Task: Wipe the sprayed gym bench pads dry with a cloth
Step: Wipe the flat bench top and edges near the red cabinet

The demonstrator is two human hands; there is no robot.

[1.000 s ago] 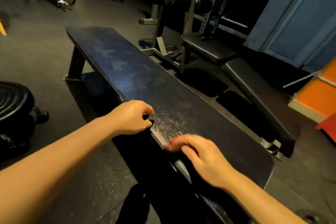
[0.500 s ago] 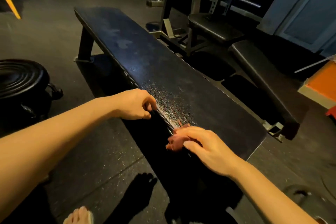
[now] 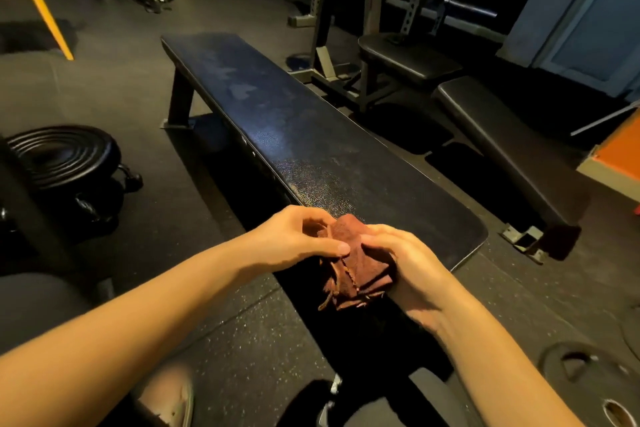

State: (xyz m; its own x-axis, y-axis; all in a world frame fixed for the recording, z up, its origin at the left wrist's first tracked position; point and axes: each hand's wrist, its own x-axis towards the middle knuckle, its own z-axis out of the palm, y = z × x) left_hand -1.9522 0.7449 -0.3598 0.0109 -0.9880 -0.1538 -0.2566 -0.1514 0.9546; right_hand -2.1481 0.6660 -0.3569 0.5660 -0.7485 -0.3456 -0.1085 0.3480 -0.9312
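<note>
A long flat bench pad [image 3: 311,146], dark and glistening with fine droplets, runs from the far left toward me. Just over its near left corner I hold a bunched reddish-brown cloth [image 3: 356,267] in both hands. My left hand [image 3: 298,239] pinches the cloth's upper left part with thumb and fingers. My right hand [image 3: 412,267] cups the cloth from the right and below. The cloth hangs off the pad's near edge and does not lie flat on it.
A black stool with a ribbed round seat [image 3: 62,156] stands on the floor at left. A second bench with seat and inclined pad [image 3: 498,128] lies to the right, with a rack [image 3: 349,10] behind. A weight plate [image 3: 588,378] lies at lower right. My foot [image 3: 169,395] is on the speckled floor.
Both hands came off the pad's left edge and moved together toward me. The cloth, earlier pressed under my right hand, is now lifted and bunched between both hands.
</note>
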